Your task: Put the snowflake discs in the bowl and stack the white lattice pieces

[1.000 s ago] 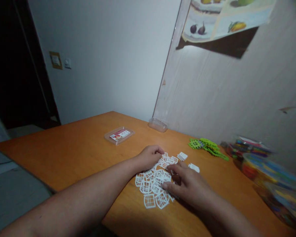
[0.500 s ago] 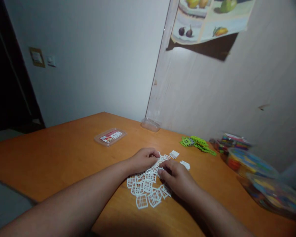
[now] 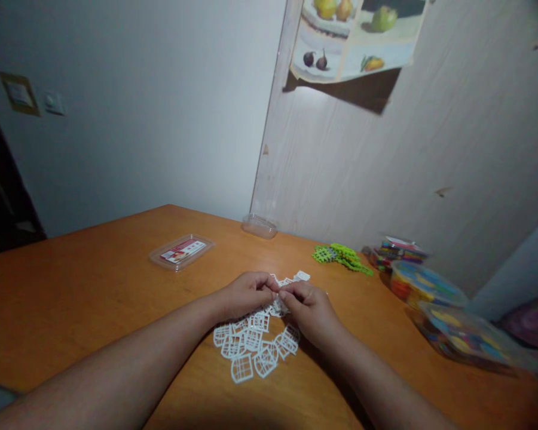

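Since 0.5 s ago, the right hand [image 3: 311, 310] has drawn in against the left hand [image 3: 246, 294], and their fingertips now meet. Both hands are curled narrow, pinching white lattice pieces [image 3: 251, 346] at the far edge of the pile, which lies on the orange worktop [image 3: 94, 298] beneath them. Green pieces [image 3: 341, 257] lie well apart to the right, and a clear tray [image 3: 182, 252] to the left.

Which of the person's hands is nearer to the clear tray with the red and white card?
Left. The left hand lies to the right of the clear tray, with bare table between; the right hand is farther right, both pinching white lattice pieces.
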A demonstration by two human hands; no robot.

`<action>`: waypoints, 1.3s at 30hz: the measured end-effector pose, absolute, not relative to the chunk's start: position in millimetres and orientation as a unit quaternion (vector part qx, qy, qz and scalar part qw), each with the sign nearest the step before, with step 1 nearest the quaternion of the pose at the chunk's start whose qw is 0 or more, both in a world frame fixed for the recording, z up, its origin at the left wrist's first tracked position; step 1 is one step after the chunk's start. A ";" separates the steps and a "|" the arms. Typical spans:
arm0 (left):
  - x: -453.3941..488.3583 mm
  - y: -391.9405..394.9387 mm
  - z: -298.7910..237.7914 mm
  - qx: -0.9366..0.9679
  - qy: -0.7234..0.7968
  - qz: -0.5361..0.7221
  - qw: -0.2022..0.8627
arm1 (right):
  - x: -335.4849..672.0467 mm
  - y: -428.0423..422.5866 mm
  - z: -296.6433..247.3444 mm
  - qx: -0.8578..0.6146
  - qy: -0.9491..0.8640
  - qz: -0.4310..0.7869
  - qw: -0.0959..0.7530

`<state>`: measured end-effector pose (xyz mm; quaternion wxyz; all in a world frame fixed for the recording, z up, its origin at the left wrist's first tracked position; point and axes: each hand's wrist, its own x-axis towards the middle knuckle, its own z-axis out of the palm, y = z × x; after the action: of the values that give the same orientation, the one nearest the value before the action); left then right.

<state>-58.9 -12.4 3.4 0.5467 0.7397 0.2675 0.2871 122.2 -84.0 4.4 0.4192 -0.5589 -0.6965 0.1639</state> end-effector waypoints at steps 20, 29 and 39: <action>-63.6 -13.1 12.9 0.682 0.249 0.267 0.633 | 125.4 -91.9 16.0 -0.504 -0.782 0.110 0.351; -65.2 -14.4 16.0 0.647 0.225 0.254 0.683 | 120.3 -95.6 27.7 -0.512 -0.795 0.105 0.309; -63.6 -17.6 18.0 0.637 0.231 0.277 0.681 | 112.8 -95.0 25.3 -0.605 -0.735 0.048 0.303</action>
<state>-63.6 -17.6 18.0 0.6810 0.6374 0.2306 0.2770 112.8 -95.0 25.3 0.3027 -0.6046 -0.7352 0.0482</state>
